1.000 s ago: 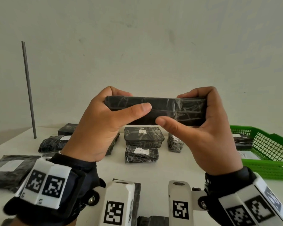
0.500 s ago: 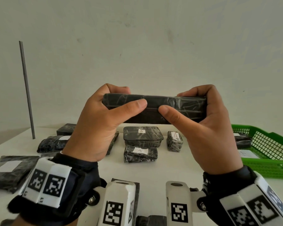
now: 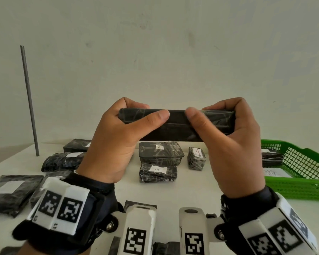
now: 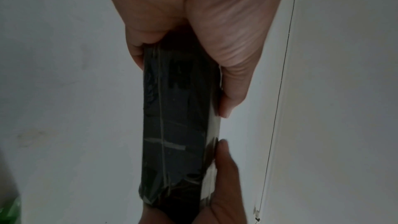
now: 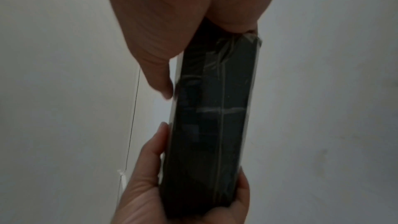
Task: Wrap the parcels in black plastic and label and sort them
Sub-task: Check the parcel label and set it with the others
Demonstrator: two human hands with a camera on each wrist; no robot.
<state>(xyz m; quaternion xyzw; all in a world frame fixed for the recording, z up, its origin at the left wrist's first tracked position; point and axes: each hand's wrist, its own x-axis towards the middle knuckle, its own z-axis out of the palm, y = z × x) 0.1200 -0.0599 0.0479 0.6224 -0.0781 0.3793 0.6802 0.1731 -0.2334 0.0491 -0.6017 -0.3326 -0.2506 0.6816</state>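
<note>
Head view: from above and behind the wrists, facing forward and slightly down over the white table (image 3: 191, 190) toward the wall (image 3: 155, 52); wide, taking in both hands at mid-distance. Left wrist view: very close, along the left hand (image 4: 193, 23) down the length of the black parcel (image 4: 178, 125). Right wrist view: equally close, along the right hand (image 5: 172, 23), from the parcel's other end. Shared by all three: parcel, both hands, pale wall.

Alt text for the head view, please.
Both hands, left hand and right hand, hold a long black-wrapped parcel up by its ends. Behind it, labelled parcels lie on a white table beside a green basket.
</note>
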